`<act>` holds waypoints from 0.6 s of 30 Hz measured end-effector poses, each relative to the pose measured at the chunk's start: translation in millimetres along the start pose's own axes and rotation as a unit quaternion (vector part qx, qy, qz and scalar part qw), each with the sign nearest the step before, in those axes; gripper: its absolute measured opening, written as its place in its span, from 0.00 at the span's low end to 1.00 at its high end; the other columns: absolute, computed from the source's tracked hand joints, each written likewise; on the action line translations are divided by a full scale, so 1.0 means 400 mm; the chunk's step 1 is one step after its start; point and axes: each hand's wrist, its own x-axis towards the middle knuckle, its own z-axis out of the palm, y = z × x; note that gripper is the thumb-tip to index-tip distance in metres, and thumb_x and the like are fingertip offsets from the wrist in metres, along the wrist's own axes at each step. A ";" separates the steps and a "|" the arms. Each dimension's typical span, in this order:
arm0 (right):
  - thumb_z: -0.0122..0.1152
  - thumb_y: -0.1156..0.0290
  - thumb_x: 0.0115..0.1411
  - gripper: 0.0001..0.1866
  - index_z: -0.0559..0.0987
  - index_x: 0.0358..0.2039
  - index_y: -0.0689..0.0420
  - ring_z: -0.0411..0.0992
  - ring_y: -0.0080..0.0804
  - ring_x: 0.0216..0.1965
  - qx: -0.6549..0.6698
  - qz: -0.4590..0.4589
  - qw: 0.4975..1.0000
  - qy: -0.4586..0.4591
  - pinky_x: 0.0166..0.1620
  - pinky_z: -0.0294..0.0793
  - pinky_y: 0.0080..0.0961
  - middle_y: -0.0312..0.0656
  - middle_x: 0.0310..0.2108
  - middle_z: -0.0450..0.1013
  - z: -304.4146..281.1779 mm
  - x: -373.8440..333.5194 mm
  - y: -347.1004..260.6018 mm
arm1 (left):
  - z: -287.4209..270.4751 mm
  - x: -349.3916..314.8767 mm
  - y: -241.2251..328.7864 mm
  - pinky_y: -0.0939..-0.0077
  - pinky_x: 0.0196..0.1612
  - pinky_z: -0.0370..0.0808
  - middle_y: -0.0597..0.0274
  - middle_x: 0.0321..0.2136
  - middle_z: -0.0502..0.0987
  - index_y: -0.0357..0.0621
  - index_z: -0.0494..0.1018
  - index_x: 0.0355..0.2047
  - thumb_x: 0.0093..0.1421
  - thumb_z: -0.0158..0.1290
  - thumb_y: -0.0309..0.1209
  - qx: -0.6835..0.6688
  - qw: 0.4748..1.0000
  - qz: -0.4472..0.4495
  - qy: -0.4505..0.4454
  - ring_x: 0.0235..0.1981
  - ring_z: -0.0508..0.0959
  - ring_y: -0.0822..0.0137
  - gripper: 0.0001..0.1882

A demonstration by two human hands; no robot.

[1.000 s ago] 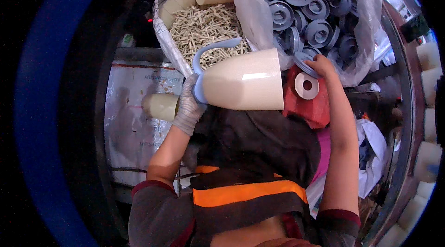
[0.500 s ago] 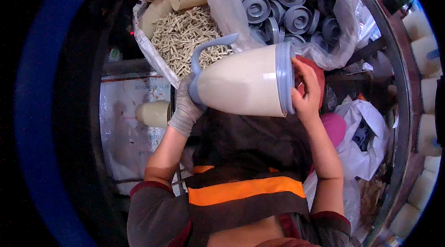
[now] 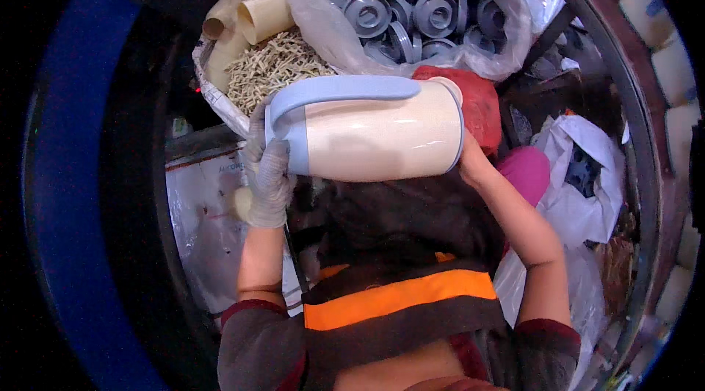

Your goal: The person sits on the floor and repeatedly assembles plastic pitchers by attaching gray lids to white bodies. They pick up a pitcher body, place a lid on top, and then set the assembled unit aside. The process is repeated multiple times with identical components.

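A cream thermos jug point(image 3: 382, 138) with a light blue collar and a long light blue handle point(image 3: 345, 90) lies sideways over my lap, its handle facing up and away from me. My left hand point(image 3: 270, 171), in a pale grey glove, is closed around the blue collar at the jug's left end. At the right end, my bare right hand point(image 3: 472, 160) supports the base. Its fingers are mostly hidden behind the jug.
Beyond the jug, a white sack point(image 3: 213, 93) holds many small beige pegs point(image 3: 272, 60) and cream shells point(image 3: 266, 16). A clear plastic bag point(image 3: 308, 13) of grey round parts point(image 3: 367, 15) stands beside it. Red cloth point(image 3: 481, 108) and a white bag point(image 3: 580, 200) are at the right.
The jug has turned about its length, bringing the handle across its upper side. My left hand has shifted its grip on the collar, and my right fingers have gone behind the base.
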 end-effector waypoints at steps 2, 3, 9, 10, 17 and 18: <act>0.45 0.55 0.62 0.25 0.67 0.54 0.58 0.70 0.30 0.48 0.044 0.099 0.994 -0.008 0.51 0.69 0.29 0.42 0.49 0.69 -0.012 -0.015 0.004 | -0.011 0.002 0.006 0.71 0.55 0.62 0.55 0.51 0.66 0.34 0.57 0.56 0.51 0.53 0.43 0.043 0.998 -0.011 -0.036 0.50 0.68 0.63 0.37; 0.46 0.54 0.62 0.25 0.67 0.54 0.58 0.70 0.30 0.48 0.082 0.165 0.983 -0.016 0.51 0.69 0.30 0.42 0.50 0.69 -0.020 -0.008 -0.005 | -0.032 0.008 0.000 0.71 0.55 0.62 0.55 0.51 0.66 0.34 0.57 0.56 0.51 0.53 0.43 0.067 0.997 -0.012 -0.044 0.51 0.67 0.64 0.37; 0.44 0.46 0.60 0.26 0.73 0.46 0.54 0.71 0.26 0.26 -0.054 0.184 0.981 -0.017 0.25 0.69 0.28 0.40 0.34 0.74 -0.097 -0.046 0.003 | 0.010 0.026 0.006 0.61 0.54 0.61 0.46 0.49 0.65 0.33 0.76 0.30 0.54 0.50 0.51 0.166 0.953 0.176 -0.182 0.50 0.66 0.54 0.27; 0.44 0.50 0.62 0.23 0.75 0.42 0.56 0.68 0.26 0.24 -0.129 0.115 0.985 -0.012 0.25 0.69 0.31 0.40 0.31 0.73 -0.164 -0.039 0.007 | 0.015 0.027 0.022 0.61 0.54 0.61 0.45 0.49 0.65 0.33 0.75 0.31 0.53 0.51 0.49 0.157 0.961 0.125 -0.190 0.50 0.66 0.54 0.26; 0.47 0.57 0.62 0.15 0.75 0.29 0.56 0.65 0.19 0.19 -0.130 -0.058 0.986 -0.081 0.23 0.65 0.19 0.31 0.20 0.68 0.049 -0.287 -0.237 | 0.139 0.096 -0.009 0.67 0.54 0.62 0.52 0.50 0.66 0.37 0.71 0.39 0.56 0.49 0.42 0.194 0.926 0.186 -0.265 0.50 0.67 0.61 0.20; 0.48 0.57 0.62 0.15 0.75 0.28 0.56 0.64 0.19 0.18 -0.140 -0.112 0.983 0.036 0.21 0.64 0.19 0.31 0.18 0.67 0.032 -0.315 -0.254 | 0.148 0.108 -0.017 0.69 0.53 0.62 0.54 0.51 0.66 0.38 0.70 0.41 0.57 0.47 0.41 0.200 0.936 0.187 -0.219 0.50 0.67 0.62 0.19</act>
